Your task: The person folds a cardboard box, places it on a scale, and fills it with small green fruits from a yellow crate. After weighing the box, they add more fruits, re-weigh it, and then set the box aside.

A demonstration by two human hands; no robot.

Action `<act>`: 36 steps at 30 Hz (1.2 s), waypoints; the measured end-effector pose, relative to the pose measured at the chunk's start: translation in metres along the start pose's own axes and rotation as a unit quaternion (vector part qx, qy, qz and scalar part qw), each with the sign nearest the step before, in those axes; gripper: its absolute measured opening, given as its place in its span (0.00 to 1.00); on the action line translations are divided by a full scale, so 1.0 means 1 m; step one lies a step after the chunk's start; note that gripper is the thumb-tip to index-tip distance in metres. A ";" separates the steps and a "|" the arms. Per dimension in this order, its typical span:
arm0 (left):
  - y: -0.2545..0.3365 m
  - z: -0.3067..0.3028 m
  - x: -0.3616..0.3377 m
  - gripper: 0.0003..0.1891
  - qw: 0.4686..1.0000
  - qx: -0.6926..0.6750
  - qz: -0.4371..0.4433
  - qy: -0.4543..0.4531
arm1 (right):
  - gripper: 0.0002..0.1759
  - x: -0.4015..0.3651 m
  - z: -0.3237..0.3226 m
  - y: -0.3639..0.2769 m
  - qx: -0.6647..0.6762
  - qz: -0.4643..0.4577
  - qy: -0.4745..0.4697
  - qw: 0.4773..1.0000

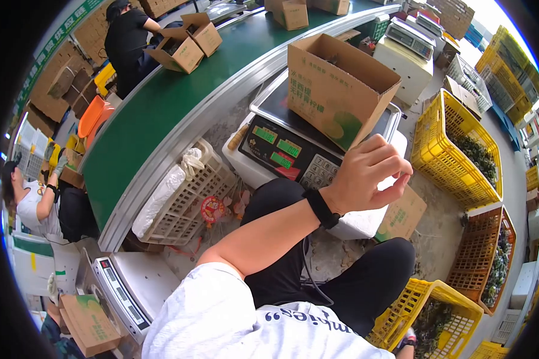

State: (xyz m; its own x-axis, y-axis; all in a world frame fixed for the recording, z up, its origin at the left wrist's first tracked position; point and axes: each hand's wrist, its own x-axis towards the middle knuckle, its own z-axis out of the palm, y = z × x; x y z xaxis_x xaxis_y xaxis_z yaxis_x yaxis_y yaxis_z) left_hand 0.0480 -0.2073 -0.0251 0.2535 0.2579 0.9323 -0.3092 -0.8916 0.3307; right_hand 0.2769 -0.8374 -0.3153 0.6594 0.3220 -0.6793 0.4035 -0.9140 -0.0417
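Observation:
My left hand [372, 175], with a black band at the wrist, is raised by the near right corner of an open cardboard box [326, 99]. Its fingers curl toward the thumb, and nothing shows between them. Printed in green, the box stands on the metal pan of a digital scale [284, 149] whose green displays are lit. Inside the box only a little dark content shows. At the lower right, my right hand [408, 338] is partly visible at a yellow crate [428, 290] of dark greenish items too small to name. Its fingers are hidden.
A green conveyor belt [162, 99] runs along the left with open boxes on it. More yellow crates [454, 125] and an orange-brown crate [475, 263] stand right. Other people work at left. A beige basket [188, 191] sits below the belt; another scale [123, 293] is at lower left.

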 end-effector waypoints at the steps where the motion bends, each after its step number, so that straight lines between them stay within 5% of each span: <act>1: 0.000 0.003 -0.002 0.08 1.000 0.006 0.000 0.000 | 0.29 -0.004 0.020 -0.008 0.038 0.023 -0.007 0.999; 11: -0.008 0.020 -0.007 0.09 0.997 0.038 -0.013 -0.065 | 0.27 0.010 0.024 -0.041 0.109 0.041 -0.020 0.993; 16: 0.004 0.009 0.005 0.09 0.998 0.017 0.010 -0.055 | 0.25 0.020 -0.050 -0.019 -0.048 -0.013 -0.049 0.998; 17: 0.007 0.005 0.006 0.10 0.998 0.023 0.002 -0.050 | 0.25 0.014 -0.097 -0.043 -0.124 -0.009 -0.014 0.992; 18: 0.008 0.002 0.008 0.10 0.999 0.029 -0.004 -0.044 | 0.24 -0.039 -0.175 -0.120 -0.158 0.103 0.095 0.977; 20: 0.008 -0.002 0.010 0.10 0.999 0.030 0.009 -0.030 | 0.17 -0.067 -0.255 -0.170 0.012 -0.081 0.330 0.940; 22: 0.006 -0.006 0.007 0.10 0.998 0.006 -0.064 -0.030 | 0.06 -0.124 -0.336 -0.290 0.233 -0.275 0.296 0.885; 24: 0.006 -0.009 0.005 0.10 0.997 0.001 -0.074 -0.025 | 0.06 -0.173 -0.385 -0.396 0.253 -0.395 0.279 0.838; 25: 0.007 -0.009 0.004 0.10 0.996 -0.011 -0.088 -0.026 | 0.08 -0.183 -0.396 -0.438 0.154 -0.498 0.360 0.774; 28: 0.004 -0.008 0.005 0.11 0.996 -0.032 -0.076 -0.022 | 0.13 -0.175 -0.440 -0.567 0.030 -0.678 0.283 0.678; 30: 0.005 -0.009 0.002 0.11 0.995 -0.056 -0.080 -0.028 | 0.18 -0.151 -0.445 -0.645 -0.077 -0.699 0.347 0.621; 35: 0.006 -0.019 0.003 0.09 0.993 -0.057 -0.104 -0.011 | 0.28 -0.152 -0.441 -0.764 -0.387 -0.521 0.281 0.707; 36: 0.006 -0.021 0.003 0.09 0.992 -0.052 -0.115 -0.004 | 0.25 -0.141 -0.439 -0.772 -0.386 -0.554 0.301 0.674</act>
State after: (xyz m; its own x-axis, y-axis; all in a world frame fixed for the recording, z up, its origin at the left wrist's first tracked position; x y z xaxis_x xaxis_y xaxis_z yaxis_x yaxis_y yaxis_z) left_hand 0.0281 -0.2041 -0.0169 0.3356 0.4466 0.8294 -0.3348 -0.7665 0.5481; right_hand 0.1506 -0.0689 0.1343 -0.2731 0.9551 -0.1145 0.9161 0.2946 0.2721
